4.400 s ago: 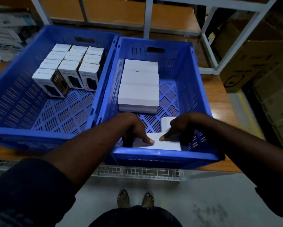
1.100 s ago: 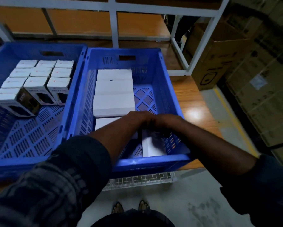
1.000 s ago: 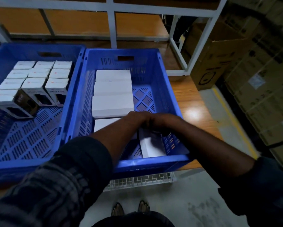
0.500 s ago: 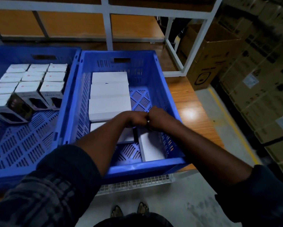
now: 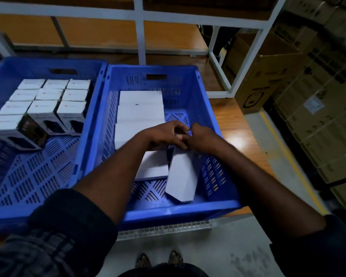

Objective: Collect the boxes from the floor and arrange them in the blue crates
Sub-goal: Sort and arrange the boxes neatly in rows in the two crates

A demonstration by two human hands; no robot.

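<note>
Two blue crates stand side by side on a wooden bench. The left crate [image 5: 38, 176] holds several small white printed boxes [image 5: 48, 104] at its far end. In the right crate [image 5: 178, 211], flat white boxes [image 5: 140, 114] lie in a row along its left side, with another flat one [image 5: 154, 164] closest to me. A long white box [image 5: 181, 176] lies lengthwise on the crate's right side, its far end raised. My left hand [image 5: 165, 134] and my right hand [image 5: 201, 138] meet over that far end, fingers curled round it.
A white metal rack frame [image 5: 139, 33] with wooden shelves rises behind the crates. Brown cartons [image 5: 318, 108] are stacked at the right beyond a yellow floor line [image 5: 288, 156]. A wire mesh shelf edge [image 5: 164, 228] runs below the bench. My feet [image 5: 160, 258] stand on grey floor.
Both hands have moved toward the far end of the crate and lifted that end of the long white box; it is now tilted instead of lying flat.
</note>
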